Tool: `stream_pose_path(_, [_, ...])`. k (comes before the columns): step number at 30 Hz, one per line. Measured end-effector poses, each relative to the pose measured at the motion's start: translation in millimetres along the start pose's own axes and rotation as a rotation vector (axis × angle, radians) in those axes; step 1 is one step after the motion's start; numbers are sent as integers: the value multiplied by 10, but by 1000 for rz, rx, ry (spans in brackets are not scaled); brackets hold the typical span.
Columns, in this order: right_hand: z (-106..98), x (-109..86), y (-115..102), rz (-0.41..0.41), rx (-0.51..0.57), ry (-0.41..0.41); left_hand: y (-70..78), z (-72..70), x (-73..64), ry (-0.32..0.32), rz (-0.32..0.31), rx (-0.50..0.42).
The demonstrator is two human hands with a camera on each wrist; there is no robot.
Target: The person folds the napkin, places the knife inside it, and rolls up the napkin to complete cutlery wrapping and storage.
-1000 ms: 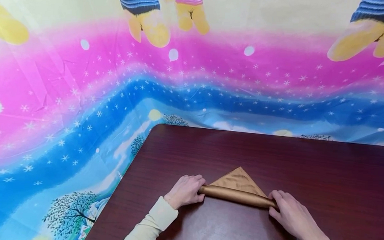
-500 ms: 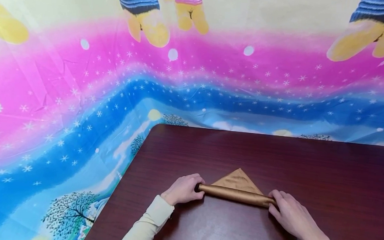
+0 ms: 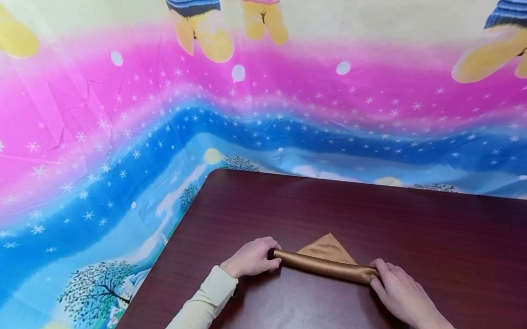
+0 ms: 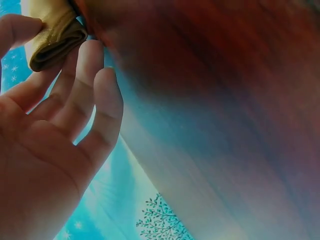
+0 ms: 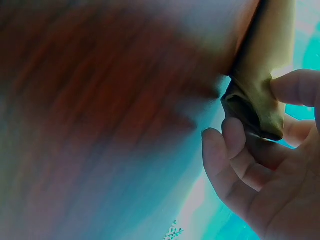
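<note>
A shiny golden-brown cloth [image 3: 322, 267] is rolled into a tube along its near side, with a flat triangular corner [image 3: 329, 248] pointing away across the table. My left hand [image 3: 253, 257] pinches the tube's left end between thumb and fingers. In the left wrist view that end of the cloth [image 4: 55, 37] shows its folded layers. At the opposite end, my right hand [image 3: 402, 296] grips the roll with thumb and fingers. The right wrist view shows the cloth's open, layered end [image 5: 250, 112] against the fingers, with the thumb pressing on its side.
The dark reddish-brown table [image 3: 458, 237] has rounded far corners and a glossy surface. Behind it and along its left side hangs a colourful printed backdrop [image 3: 294, 101] with snowflakes, trees and cartoon figures.
The cloth's flat triangle has become smaller as the roll has moved slightly away from me over it. Both hands have stayed at the two ends of the roll.
</note>
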State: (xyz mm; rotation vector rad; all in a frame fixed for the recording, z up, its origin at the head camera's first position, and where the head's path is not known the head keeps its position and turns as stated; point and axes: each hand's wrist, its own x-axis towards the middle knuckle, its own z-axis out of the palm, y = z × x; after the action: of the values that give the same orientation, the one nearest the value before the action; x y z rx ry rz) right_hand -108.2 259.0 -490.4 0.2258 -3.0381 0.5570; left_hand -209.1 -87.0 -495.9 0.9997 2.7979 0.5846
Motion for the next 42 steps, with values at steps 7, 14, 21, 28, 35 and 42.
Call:
stream_pose_path(7, [19, 1, 7, -15, 14, 21, -4, 2, 10, -16, -33, -45])
stream_pose_path(14, [21, 13, 11, -26, 30, 24, 7, -9, 12, -31, -54, -88])
stream_pose_path(21, [14, 25, 11, -23, 45, 4, 12, -10, 5, -35, -60, -139])
stream_pose_path(28, [10, 31, 13, -2, 47, -28, 18, -7, 15, -33, -61, -159])
stream_pose_path(35, [20, 32, 19, -4, 58, -12, 26, 1, 21, -25, -76, -151])
stream_pose_path(42, [17, 42, 26, 9, 70, -40, 36, -6, 40, -12, -84, -102])
